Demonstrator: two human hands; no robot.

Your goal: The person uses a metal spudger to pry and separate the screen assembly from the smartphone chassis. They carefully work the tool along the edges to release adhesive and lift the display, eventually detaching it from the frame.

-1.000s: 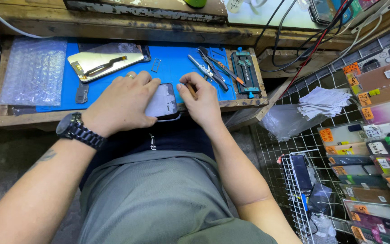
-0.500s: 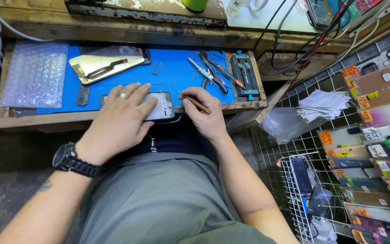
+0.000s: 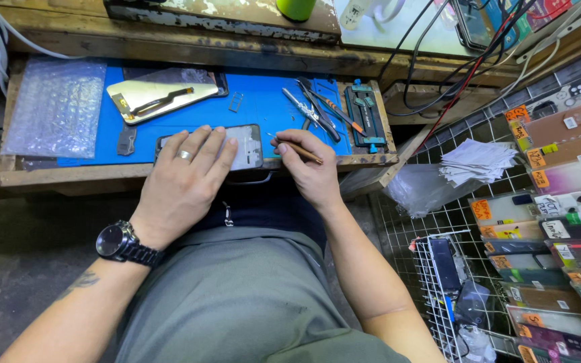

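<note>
Now: left hand (image 3: 184, 176) fingers flat on one phone (image 3: 237, 144); right hand (image 3: 307, 166) fingers pinching one wooden-handled tool (image 3: 298, 150).

The mat (image 3: 263, 107) under the phone (image 3: 243, 144) is bright blue. The phone, held flat under the left hand (image 3: 183, 181), is pale grey with a black edge. The stick (image 3: 300, 151) pinched in the right hand (image 3: 311, 168) is brown. Beyond the left hand lies a shiny gold panel (image 3: 159, 97). Bubble wrap (image 3: 55, 107) is clear with round dots. The left wrist wears a black watch (image 3: 122, 243).
</note>
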